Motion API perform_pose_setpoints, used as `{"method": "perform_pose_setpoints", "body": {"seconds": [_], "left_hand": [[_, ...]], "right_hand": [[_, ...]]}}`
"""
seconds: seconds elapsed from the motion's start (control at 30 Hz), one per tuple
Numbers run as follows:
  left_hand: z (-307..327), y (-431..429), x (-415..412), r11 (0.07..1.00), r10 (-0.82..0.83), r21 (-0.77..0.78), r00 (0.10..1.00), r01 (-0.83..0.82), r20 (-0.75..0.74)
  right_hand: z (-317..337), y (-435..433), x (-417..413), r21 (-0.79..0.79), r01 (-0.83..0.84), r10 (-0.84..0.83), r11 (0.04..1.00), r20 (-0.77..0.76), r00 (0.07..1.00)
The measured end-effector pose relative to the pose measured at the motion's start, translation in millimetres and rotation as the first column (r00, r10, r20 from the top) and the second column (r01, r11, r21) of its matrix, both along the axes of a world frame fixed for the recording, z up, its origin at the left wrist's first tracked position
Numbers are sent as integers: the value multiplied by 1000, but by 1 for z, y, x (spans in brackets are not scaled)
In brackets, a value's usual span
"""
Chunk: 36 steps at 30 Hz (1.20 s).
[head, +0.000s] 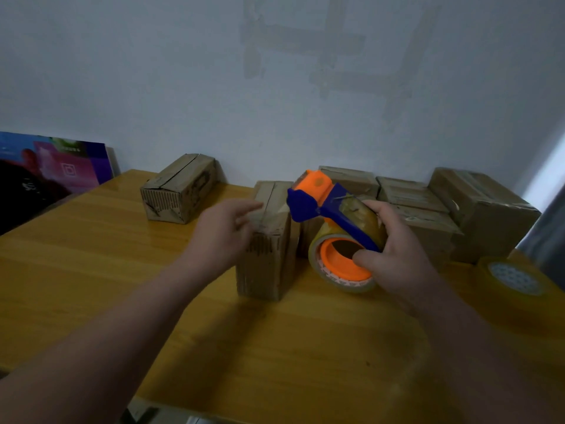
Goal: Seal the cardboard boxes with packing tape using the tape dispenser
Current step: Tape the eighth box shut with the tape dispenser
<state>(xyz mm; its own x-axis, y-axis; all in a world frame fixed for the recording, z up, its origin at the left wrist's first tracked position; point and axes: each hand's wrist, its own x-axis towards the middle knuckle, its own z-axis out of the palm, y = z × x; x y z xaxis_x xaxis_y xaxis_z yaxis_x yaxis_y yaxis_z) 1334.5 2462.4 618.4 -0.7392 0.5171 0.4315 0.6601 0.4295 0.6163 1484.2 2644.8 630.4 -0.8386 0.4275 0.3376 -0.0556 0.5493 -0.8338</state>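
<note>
A small cardboard box (269, 249) stands in the middle of the wooden table (91, 270), its top flaps closed along a centre seam. My left hand (224, 231) reaches to the box's left upper edge with relaxed fingers, touching or nearly touching it. My right hand (394, 252) grips a blue and orange tape dispenser (318, 203) holding a roll of clear tape (339, 264). The dispenser's orange head hangs just right of and above the box top.
Another cardboard box (180, 188) lies at the back left. Several more boxes (428, 209) are stacked against the wall at the back right. A spare tape roll (513, 280) sits on the right edge. A colourful board (52, 169) leans at the far left.
</note>
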Motion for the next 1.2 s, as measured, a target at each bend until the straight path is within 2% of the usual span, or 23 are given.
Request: {"method": "perform_pose_setpoints", "body": {"seconds": [0.07, 0.1, 0.13, 0.2, 0.27, 0.37, 0.5, 0.6, 0.73, 0.83, 1.07, 1.2], "left_hand": [[14, -1, 6, 960, -34, 276, 959, -47, 283], [22, -1, 8, 920, -122, 384, 871, -81, 476], [29, -1, 10, 897, -205, 426, 741, -119, 640], [39, -2, 12, 909, -291, 399, 509, -115, 810], [43, -3, 14, 925, -321, 376, 427, -49, 845], [47, -4, 14, 921, -342, 389, 486, 6, 804], [43, -6, 10, 962, -199, 274, 720, 11, 665], [39, -7, 5, 975, -121, 223, 804, -15, 583], [38, -8, -1, 981, -73, 191, 840, -37, 538], [37, -16, -7, 970, -29, 223, 860, -100, 509], [19, -20, -9, 951, 4, 259, 845, -168, 534], [8, -20, -11, 930, 34, 284, 823, -235, 567]], "right_hand": [[1, -1, 0, 9, -31, 31, 999, -13, 999], [2, -2, 0, 16, -43, 44, 999, -13, 999], [3, -3, 0, 27, -53, 54, 998, -13, 998], [5, -6, 0, 51, -80, 81, 996, -21, 997], [7, -8, 1, 60, -111, 113, 992, -26, 993], [10, -9, 2, 89, -134, 136, 987, -16, 991], [14, -13, 5, 174, -153, 154, 973, 4, 988], [18, -15, 8, 254, -172, 162, 952, 59, 985], [23, -14, 11, 307, -179, 153, 935, 108, 982], [27, -7, 14, 369, -147, 107, 918, 128, 986], [36, 9, 0, 522, -136, 23, 842, 216, 976], [43, 9, -17, 553, -151, -5, 820, 270, 963]]}}
